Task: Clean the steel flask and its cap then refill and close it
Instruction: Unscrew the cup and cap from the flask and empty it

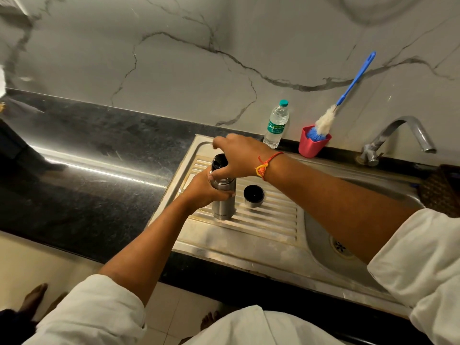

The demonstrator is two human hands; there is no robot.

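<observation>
The left hand [207,191] is wrapped round the middle of the steel flask [223,207], fingers curled across its front, holding it upright on the ribbed draining board [273,220] of the sink. The right hand [239,158] arches over the top of the flask, thumb down by the neck and fingers curled over the far side, gripping the black stopper [219,161]. Those fingers are a little blurred. A red and yellow thread [263,168] is tied round that wrist, and both arms come out of pushed-up white sleeves [423,257].

Just to the right of the flask, standing apart from it on the same ribs, is the cap [254,195], steel at the side with a black face turned up.

Further right the board drops into the sink bowl [323,235], with its drain [341,247] showing. At the back edge stands a small plastic water bottle [276,125] with a green cap and label. Beside it a red cup [313,145] holds a bottle brush [348,90], whose blue handle leans against the marble wall [174,58]. The tap [403,135] curves out over the bowl at the far right. Black stone counter [87,158] runs off to the left.
</observation>
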